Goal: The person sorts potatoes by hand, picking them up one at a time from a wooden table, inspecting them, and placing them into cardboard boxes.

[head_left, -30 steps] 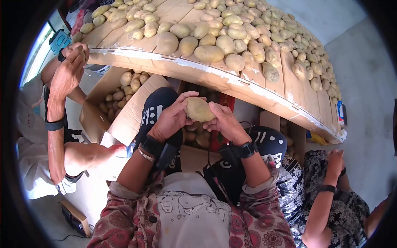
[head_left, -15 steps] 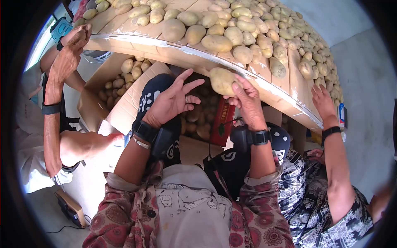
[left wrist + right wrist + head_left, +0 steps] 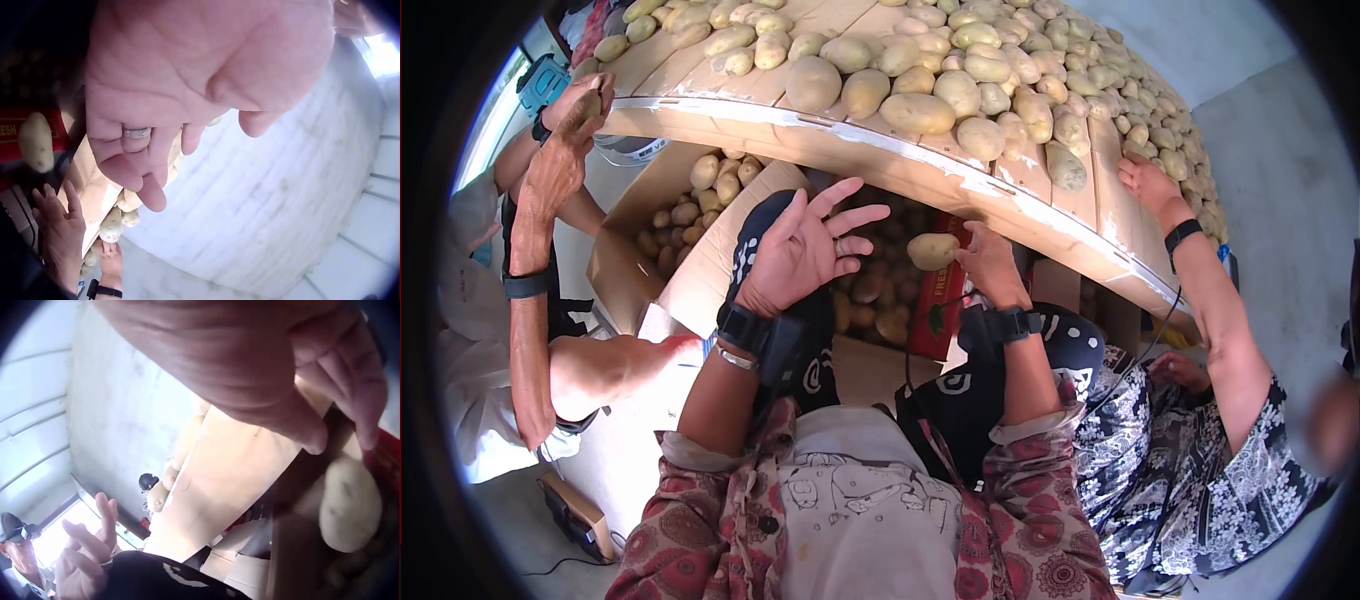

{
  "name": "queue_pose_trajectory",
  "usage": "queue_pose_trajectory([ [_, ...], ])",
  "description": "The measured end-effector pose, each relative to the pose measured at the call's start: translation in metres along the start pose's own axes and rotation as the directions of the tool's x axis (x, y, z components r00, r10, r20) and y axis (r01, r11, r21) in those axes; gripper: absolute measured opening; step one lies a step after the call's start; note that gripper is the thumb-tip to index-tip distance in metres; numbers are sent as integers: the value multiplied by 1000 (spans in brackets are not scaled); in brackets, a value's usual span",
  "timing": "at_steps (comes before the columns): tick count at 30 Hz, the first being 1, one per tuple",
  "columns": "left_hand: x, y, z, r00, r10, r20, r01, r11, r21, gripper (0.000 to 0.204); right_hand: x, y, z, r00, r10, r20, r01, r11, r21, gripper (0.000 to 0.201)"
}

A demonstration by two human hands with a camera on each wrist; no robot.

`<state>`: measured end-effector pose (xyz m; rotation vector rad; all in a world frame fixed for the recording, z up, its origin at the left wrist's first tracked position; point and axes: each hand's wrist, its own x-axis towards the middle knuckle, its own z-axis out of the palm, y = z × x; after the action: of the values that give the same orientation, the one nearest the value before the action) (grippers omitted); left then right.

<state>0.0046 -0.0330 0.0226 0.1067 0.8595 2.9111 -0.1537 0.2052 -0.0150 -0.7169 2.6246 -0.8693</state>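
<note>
The right hand (image 3: 992, 266) is gripping nothing, its fingers relaxing; the potato (image 3: 932, 251) is hanging midair just beyond its fingertips. The left hand (image 3: 800, 252) is spreading open, empty. A skewed drop could be bruising the potato against the red panel (image 3: 931, 338).

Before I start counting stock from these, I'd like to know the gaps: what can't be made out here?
- Number of potatoes under the table: head view, deep shade and the top layer hide it.
- Red panel behind the potato by the right hand: head view, that potato covers it.
- Back of the left hand: head view, turned away behind the palm.
</note>
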Motion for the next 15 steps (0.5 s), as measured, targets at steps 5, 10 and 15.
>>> queue_pose_trajectory([
  [5,-2,6,-2,995,96,10,-96,994,-49,60,1,-6,-8,994,108,-19,-110,988,-108,30],
  [10,-3,10,-5,993,118,-1,-118,991,-63,61,-1,-23,-23,990,140,21,-141,987,79,20],
  [15,0,9,-4,995,99,7,-98,991,-91,61,0,-21,-31,994,82,-73,-74,992,98,19],
])
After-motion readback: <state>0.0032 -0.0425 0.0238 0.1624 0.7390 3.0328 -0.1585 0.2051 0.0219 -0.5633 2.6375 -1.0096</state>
